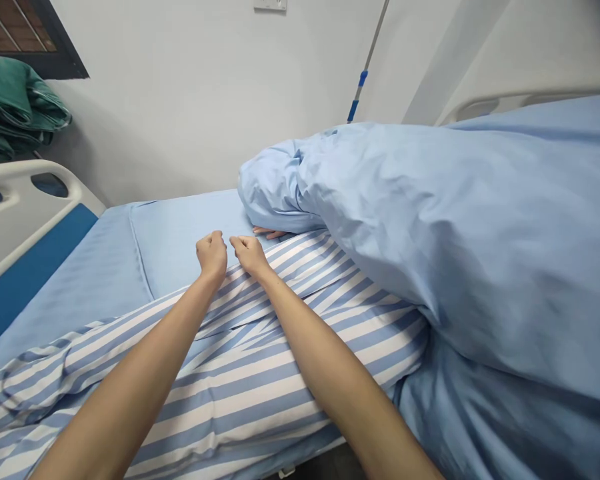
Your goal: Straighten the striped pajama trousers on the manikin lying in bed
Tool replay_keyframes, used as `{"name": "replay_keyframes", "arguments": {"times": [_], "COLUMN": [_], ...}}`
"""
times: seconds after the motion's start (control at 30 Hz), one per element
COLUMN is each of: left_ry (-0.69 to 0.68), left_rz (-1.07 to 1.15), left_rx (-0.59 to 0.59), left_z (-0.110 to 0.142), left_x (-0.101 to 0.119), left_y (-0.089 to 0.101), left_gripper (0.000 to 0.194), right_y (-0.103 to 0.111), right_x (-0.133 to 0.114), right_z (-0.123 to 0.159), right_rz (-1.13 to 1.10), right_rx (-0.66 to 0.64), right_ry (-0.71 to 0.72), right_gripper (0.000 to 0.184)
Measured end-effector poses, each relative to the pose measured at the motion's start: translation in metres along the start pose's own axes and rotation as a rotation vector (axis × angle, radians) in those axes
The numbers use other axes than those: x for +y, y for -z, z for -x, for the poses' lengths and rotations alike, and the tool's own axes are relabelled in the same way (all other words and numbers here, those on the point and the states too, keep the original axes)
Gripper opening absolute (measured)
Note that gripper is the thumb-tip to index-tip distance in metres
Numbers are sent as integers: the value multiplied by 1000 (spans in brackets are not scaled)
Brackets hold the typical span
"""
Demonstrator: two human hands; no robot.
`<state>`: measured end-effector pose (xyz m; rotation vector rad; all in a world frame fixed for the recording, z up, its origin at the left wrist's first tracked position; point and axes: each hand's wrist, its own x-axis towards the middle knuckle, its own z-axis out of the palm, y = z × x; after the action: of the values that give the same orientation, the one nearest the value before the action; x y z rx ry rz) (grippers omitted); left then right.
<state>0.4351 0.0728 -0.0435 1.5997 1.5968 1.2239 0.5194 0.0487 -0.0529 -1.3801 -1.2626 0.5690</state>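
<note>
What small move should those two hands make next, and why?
Perhaps draw the blue-and-white striped fabric gently straight back: the left hand and right hand are both curled at its upper edge, and creases run through the cloth below them.

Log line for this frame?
left hand: curled on striped cloth | right hand: curled on striped cloth | third hand: under blue duvet

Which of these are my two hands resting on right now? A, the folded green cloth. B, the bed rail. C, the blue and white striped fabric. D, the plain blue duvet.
C. The left hand and right hand sit curled at the edge of the striped fabric, while the blue duvet lies off to the right.
</note>
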Motion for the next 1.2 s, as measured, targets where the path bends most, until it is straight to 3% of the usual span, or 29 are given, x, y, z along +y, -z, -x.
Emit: {"name": "replay_keyframes", "arguments": {"times": [0.1, 0.2, 0.4, 0.5, 0.73, 0.9, 1.0, 1.1, 1.2], "left_ry": [-24, -92, -116, -147, -100, 44, 46, -34, -93], "left_rz": [-42, -165, -290, -303, -159, 165, 145, 43, 21], "left_rx": [-23, -72, -100, -114, -124, -54, -3, -17, -68], "left_z": [8, 18, 21, 23, 17, 10, 17, 25, 28], "left_x": [5, 1, -1, 0, 10, 37, 41, 35, 29], "left_y": [-19, -23, -19, -20, -28, -60, -76, -82, -81], "left_gripper": [36, 42, 40, 35, 32, 26, 28, 31, 34], "right_y": [1, 0, 22, 38, 44, 49, 52, 57, 68], "right_x": [4, 6, 1, 6, 19, 18, 18, 15, 12], "right_z": [-4, -5, -15, -17, -14, -19, -22, -23, -23], "right_rz": [-124, -158, 180, 263, 136, -77, -121, -15, 224], "right_rx": [47, 85, -38, -19, 60, 85, 98, 130, 163], "right_ry": [-29, -24, 51, 124, 96, -3, -39, -31, 90], "right_gripper": [33, 31, 33, 35, 36, 33, 30, 31, 32]}}
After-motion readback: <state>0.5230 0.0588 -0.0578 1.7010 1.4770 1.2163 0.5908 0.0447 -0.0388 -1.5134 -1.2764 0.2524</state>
